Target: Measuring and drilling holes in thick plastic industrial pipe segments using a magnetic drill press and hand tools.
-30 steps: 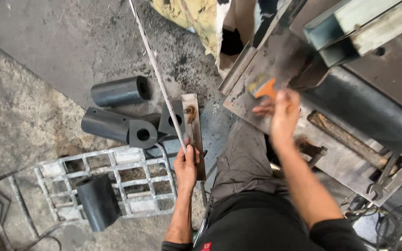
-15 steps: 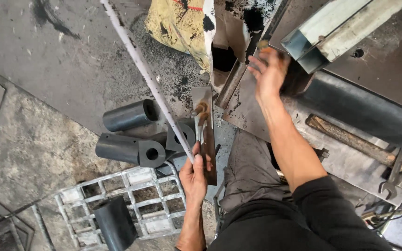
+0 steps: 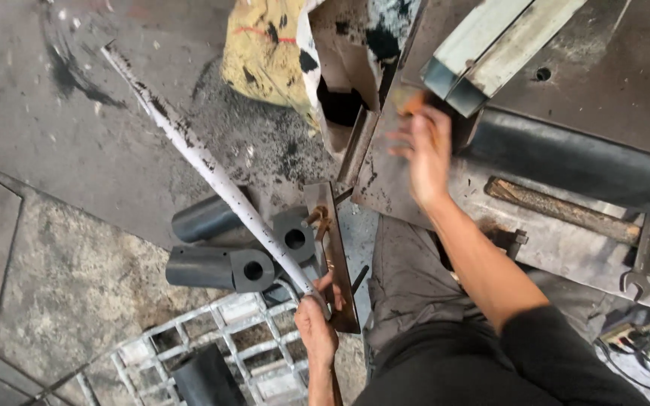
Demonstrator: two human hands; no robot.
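Head view: left hand (image 3: pixel 316 325) fingers clamp the long rod (image 3: pixel 212 174) at lower centre. Right hand (image 3: pixel 424 150), blurred, fingers spread, reaches the metal bench (image 3: pixel 566 240) upper right; a steady rod grip is advisable.

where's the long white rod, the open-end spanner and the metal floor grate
long white metal rod (image 3: pixel 212 169), head view, on the middle of its shaft
grey open-end spanner (image 3: pixel 639 263), head view, on its handle above the jaw end
white-painted metal floor grate (image 3: pixel 265 338), head view, on one of its crossbars
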